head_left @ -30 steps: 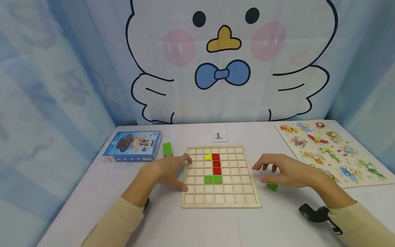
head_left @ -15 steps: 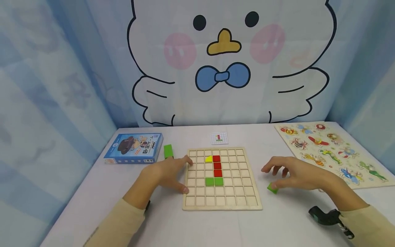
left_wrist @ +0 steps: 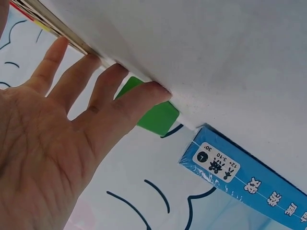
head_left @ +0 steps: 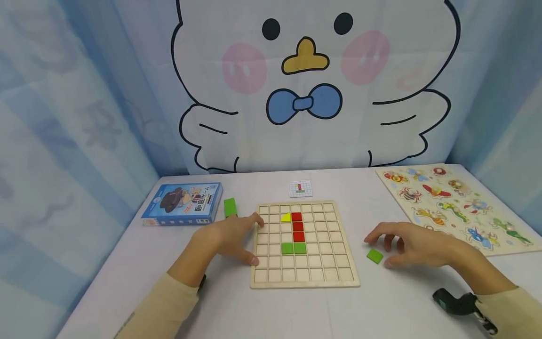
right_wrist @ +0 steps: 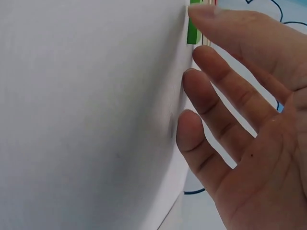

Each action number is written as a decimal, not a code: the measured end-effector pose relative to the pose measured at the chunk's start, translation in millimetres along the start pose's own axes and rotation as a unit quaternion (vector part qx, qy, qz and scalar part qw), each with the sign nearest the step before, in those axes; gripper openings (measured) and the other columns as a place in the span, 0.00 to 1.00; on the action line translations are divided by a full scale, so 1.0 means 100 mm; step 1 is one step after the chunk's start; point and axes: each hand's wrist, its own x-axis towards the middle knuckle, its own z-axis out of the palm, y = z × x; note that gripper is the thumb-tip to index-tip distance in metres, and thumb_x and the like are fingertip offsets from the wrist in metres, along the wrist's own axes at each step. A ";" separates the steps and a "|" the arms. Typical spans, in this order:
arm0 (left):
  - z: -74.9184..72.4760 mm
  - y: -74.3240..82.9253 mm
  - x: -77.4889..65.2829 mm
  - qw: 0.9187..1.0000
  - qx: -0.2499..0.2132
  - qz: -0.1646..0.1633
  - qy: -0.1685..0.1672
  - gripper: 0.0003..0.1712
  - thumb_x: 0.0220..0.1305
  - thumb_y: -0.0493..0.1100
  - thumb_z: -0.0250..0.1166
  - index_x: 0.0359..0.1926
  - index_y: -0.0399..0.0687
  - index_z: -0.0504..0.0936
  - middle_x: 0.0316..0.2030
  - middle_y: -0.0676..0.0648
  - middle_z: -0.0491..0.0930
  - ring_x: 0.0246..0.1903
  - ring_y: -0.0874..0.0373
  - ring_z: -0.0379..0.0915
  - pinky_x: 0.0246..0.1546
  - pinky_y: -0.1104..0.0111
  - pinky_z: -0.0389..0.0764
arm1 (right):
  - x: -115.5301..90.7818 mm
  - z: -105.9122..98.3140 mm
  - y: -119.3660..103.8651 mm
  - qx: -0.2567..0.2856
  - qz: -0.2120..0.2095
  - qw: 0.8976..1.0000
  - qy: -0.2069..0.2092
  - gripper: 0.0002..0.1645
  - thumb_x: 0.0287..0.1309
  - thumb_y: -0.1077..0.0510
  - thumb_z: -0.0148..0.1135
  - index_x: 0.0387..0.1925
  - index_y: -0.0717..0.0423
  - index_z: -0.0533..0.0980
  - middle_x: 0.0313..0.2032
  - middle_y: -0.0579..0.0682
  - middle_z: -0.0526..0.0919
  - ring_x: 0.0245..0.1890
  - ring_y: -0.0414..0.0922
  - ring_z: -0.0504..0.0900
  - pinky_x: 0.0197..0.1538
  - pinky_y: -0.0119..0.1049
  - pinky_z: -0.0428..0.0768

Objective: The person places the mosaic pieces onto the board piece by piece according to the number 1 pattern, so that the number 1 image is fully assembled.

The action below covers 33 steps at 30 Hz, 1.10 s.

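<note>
A square wooden grid board (head_left: 332,273) lies in front of me, with a yellow tile (head_left: 286,217), a column of red tiles (head_left: 298,226) and two green tiles (head_left: 293,248) in its cells. My left hand (head_left: 224,238) rests at its left edge, fingers spread, thumb and index fingertip right at the rim. Right of the board, a loose green tile (head_left: 374,256) lies on the table. Around it hovers my right hand (head_left: 417,245), fingers loosely bent, thumb to the tile's right and index finger beyond it; nothing is held. In the right wrist view, the thumb overlaps the green tile (right_wrist: 192,33).
A small pattern card (head_left: 300,188) lies behind the board. A blue game box (head_left: 182,203) stands back left, with a green block (head_left: 230,207) beside it, close to my left fingers. At right lies a wooden insect puzzle board (head_left: 449,202), partly behind my right hand.
My right hand has moved right, away from the grid board. Its thumb has come off the loose green tile, which now shows fully. The left hand stays at the board's edge.
</note>
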 end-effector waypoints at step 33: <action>-0.02 0.03 -0.03 1.000 -0.004 -0.015 0.004 0.53 0.45 0.68 0.81 0.70 0.73 0.65 0.69 0.43 0.72 0.54 0.49 0.72 0.52 0.48 0.80 | 0.16 -0.07 -0.05 -0.015 -0.005 1.000 0.021 0.19 0.74 0.50 0.60 0.62 0.45 0.75 0.47 0.40 0.81 0.42 0.37 0.79 0.44 0.33 0.80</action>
